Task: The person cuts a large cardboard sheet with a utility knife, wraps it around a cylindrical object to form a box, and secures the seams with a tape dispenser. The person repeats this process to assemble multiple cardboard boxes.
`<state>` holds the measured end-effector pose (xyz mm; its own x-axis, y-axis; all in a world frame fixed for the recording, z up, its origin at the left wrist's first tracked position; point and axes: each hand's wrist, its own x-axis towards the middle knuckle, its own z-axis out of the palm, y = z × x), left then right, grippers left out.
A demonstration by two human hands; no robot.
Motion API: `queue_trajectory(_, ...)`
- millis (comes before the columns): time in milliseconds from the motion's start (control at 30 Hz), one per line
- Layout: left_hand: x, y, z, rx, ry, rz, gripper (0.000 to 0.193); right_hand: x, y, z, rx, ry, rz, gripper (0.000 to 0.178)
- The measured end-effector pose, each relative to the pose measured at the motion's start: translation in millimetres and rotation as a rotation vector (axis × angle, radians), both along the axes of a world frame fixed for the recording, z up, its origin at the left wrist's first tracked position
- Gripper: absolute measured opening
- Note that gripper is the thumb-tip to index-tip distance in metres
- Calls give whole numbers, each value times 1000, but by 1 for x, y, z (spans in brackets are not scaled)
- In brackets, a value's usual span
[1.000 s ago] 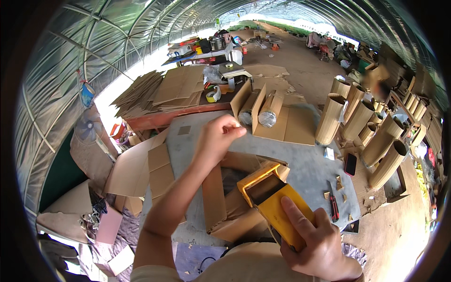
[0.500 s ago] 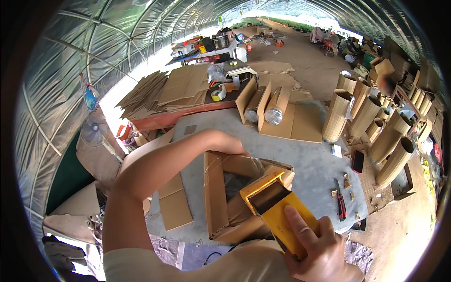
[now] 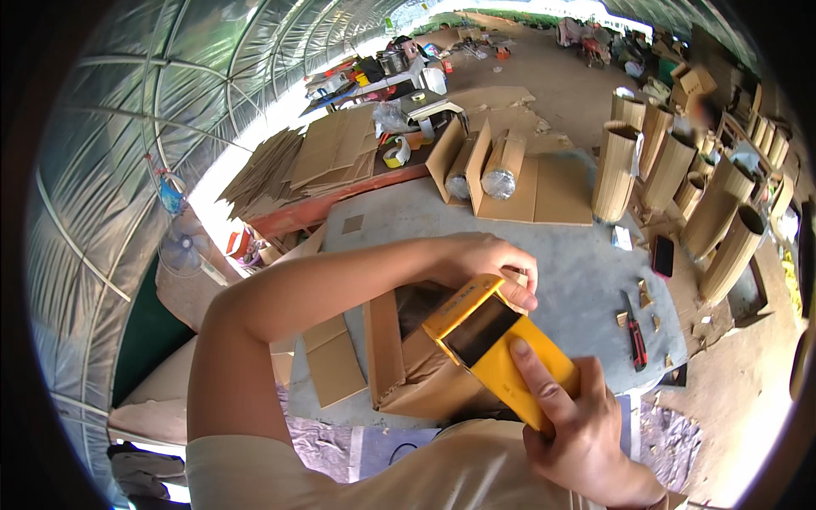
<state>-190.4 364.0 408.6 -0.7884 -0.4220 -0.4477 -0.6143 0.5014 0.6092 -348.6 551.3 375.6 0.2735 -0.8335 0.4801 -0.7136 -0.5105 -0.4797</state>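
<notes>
A cardboard box (image 3: 388, 340) stands on the grey table (image 3: 569, 272) right before me, its top open at the left and the rest largely hidden by my arm and hands. My left hand (image 3: 484, 259) reaches across the far side of the box, its fingers curled round a cardboard flap at the far right corner. In my right hand (image 3: 578, 425) is a yellow boxy hand tool (image 3: 501, 353) with a dark opening, tilted over the box's near right side. My index finger lies along its top. The tool's front end is close to my left thumb.
A red-handled utility knife (image 3: 636, 336), cardboard scraps and a phone (image 3: 663, 255) lie to the right. Several bamboo-like tubes (image 3: 617, 170) stand beyond. Wrapped rolls (image 3: 501, 174) sit in an open carton (image 3: 557, 191) at the back. Flat cardboard sheets (image 3: 331, 144) are stacked at the left.
My left hand has moved right along the box's far side to its far right corner. The yellow tool has shifted slightly up and left, nearer that hand. The view has tilted a little.
</notes>
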Motion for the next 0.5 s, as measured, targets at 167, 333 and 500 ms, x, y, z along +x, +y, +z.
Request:
queue_trajectory(167,3,-6,-8,-82,92,111,24,-14,-3,-30,64,-55,-31,80)
queue_trajectory(333,-21,0,-30,-154,3,151,24,-39,14,-44,176,-67,-59,79)
queue_trajectory(500,-21,-17,-41,-67,120,172,19,-66,23,-72,292,-139,-31,80)
